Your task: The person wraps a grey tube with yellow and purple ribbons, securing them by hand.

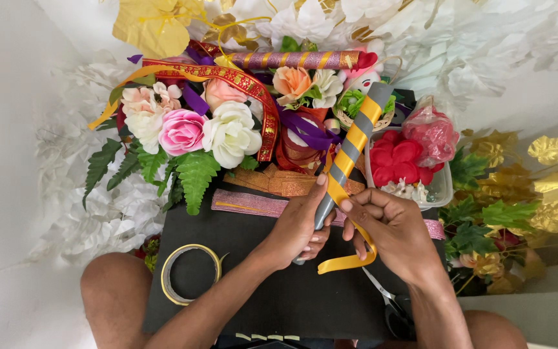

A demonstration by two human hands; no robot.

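Note:
My left hand (pixel 298 226) grips the lower end of a grey tube (pixel 349 150) that slants up to the right over a black board (pixel 253 297). A yellow ribbon (pixel 350 194) spirals round the tube. My right hand (pixel 389 229) pinches the loose part of this ribbon beside the tube, and the free end loops below my fingers.
A roll of tape (pixel 190 273) lies on the board at the left. Scissors (pixel 392 309) lie under my right forearm. Behind are artificial flowers (pixel 208 126), green ferns (pixel 192 174), a striped wrapped tube (pixel 298 60), a clear tray with red flowers (pixel 403 161) and gold leaves (pixel 544 181).

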